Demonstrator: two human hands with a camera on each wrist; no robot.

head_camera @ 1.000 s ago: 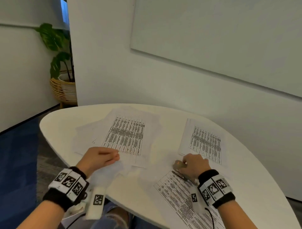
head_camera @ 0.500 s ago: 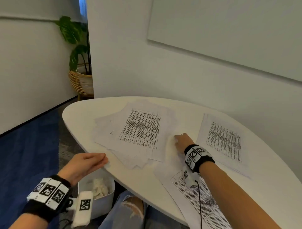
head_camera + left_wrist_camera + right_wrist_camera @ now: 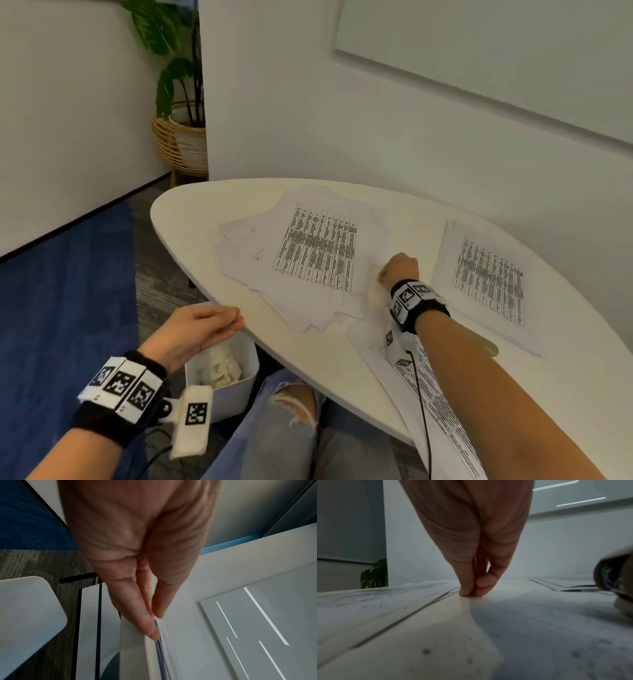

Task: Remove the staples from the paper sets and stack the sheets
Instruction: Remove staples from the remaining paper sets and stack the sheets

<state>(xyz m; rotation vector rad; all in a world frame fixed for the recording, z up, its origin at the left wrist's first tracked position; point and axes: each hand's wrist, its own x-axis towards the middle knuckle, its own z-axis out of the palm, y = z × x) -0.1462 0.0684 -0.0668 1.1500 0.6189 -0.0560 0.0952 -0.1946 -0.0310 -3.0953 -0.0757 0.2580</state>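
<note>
A loose pile of unstapled printed sheets [image 3: 315,250] lies fanned out on the white table [image 3: 191,212]. A second paper set [image 3: 486,274] lies to its right. A third set [image 3: 445,411] lies at the near edge, under my right forearm. My right hand [image 3: 383,274] rests on the bare tabletop between the pile and the right set. Its thumb and fingertips [image 3: 467,592] are pinched together against the surface, and nothing shows between them. My left hand [image 3: 236,320] is off the table with straight fingers [image 3: 150,628] touching the table's edge, holding nothing visible.
A white bin [image 3: 236,387] with crumpled paper in it stands on the floor below my left hand. My knees in jeans [image 3: 284,411] are under the table. A dark blurred object [image 3: 614,580] lies right of my right hand. A potted plant [image 3: 181,137] stands by the wall.
My left hand left the paper pile and moved down over the bin, to the table's edge. My right hand moved forward from the near set to the bare spot beside the pile.
</note>
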